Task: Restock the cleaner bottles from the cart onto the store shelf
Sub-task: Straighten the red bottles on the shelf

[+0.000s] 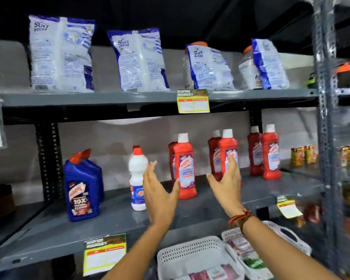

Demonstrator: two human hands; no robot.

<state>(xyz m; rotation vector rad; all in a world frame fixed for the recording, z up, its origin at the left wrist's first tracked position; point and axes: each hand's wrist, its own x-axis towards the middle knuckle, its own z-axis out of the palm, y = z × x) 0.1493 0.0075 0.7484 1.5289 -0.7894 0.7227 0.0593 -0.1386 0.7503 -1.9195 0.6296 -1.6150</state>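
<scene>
I log six red cleaner bottles [184, 168] with white caps upright in three front-to-back pairs on the grey middle shelf [113, 217], a white red-capped bottle [137, 178] and two blue bottles [82, 188] standing left.

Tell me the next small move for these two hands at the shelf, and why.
Probably close both hands on the front red cleaner bottle with the white cap to straighten it. The left hand and right hand are open and empty, palms facing each other on either side of it, and it stands forward of the other red bottles on the grey metal shelf.
</scene>
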